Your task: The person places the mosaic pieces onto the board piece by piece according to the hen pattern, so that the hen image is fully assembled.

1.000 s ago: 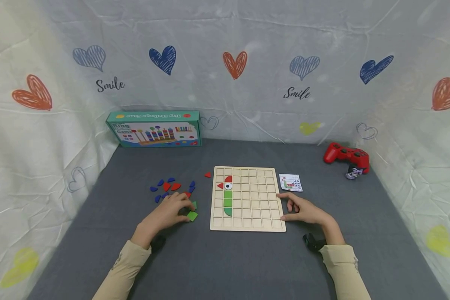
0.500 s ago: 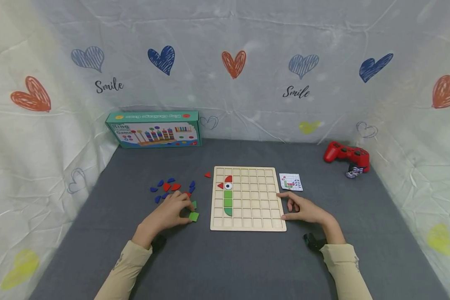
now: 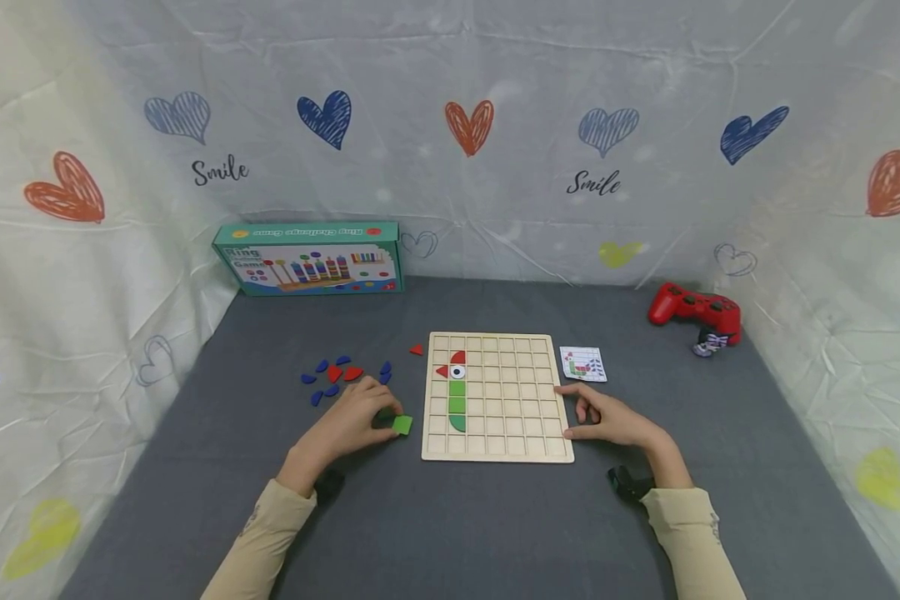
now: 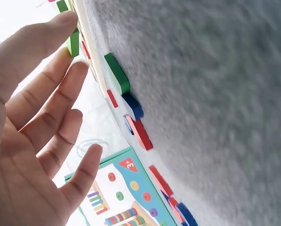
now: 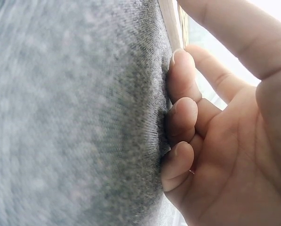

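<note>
My left hand pinches a bright green square tile between thumb and fingertips, just left of the wooden grid board. In the left wrist view, a dark green piece stays on the cloth below the fingers. My right hand touches the board's right edge with index finger and thumb, its other fingers curled in. One column of the board bears a red curved piece, an eye tile, two green squares and a dark green curved piece. A red triangle sits beside the eye.
Loose blue pieces and red pieces lie beyond my left hand. A single red triangle is near the board's far left corner. Right of the board lies a picture card. Farther back are a game box and a red controller.
My left hand has slid right toward the board, bringing the green square tile with it in its pinch. The right hand keeps its place at the board's edge.
</note>
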{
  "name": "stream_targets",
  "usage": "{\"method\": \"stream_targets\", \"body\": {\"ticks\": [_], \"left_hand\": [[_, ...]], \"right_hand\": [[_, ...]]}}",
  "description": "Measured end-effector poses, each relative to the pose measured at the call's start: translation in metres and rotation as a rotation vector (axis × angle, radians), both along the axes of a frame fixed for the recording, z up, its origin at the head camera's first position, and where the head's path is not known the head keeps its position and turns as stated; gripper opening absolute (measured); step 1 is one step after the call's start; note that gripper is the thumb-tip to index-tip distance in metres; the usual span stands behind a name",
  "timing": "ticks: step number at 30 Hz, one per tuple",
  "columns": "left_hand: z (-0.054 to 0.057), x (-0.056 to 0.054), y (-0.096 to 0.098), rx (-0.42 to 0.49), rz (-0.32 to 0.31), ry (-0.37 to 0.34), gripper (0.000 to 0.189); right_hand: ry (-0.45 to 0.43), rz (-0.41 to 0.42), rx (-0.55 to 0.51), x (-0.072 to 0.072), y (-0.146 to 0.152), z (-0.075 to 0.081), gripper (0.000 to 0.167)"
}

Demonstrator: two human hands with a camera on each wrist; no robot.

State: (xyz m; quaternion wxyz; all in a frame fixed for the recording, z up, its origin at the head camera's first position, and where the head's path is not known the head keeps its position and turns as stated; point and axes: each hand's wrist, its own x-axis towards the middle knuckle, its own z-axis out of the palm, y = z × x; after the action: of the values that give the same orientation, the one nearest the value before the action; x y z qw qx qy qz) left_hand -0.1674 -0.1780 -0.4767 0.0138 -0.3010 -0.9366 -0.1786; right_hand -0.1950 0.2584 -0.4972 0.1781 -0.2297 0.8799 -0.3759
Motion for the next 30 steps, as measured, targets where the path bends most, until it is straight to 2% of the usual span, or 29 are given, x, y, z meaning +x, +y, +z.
{"method": "stream_targets", "body": {"ticks": [10,18,24,30], "left_hand": [[0.001,0.000,0.021,0.013,0.004,0.040,0.023],[0.000,-0.001,0.042,0.019,0.026,0.085,0.025],[0.000,-0.002,0.054,0.040,0.048,0.075,0.027],[-0.002,-0.004,0.064,0.017,0.046,0.069,0.025]], "right_hand": [[-0.009,0.000,0.012,-0.001,-0.001,0.001,0.066],[0.025,0.016,0.000,-0.003,0.000,0.001,0.065],[0.022,0.012,0.019,-0.005,0.000,0.000,0.066],[0.029,0.030,-0.004,-0.003,0.003,-0.004,0.066]]}}
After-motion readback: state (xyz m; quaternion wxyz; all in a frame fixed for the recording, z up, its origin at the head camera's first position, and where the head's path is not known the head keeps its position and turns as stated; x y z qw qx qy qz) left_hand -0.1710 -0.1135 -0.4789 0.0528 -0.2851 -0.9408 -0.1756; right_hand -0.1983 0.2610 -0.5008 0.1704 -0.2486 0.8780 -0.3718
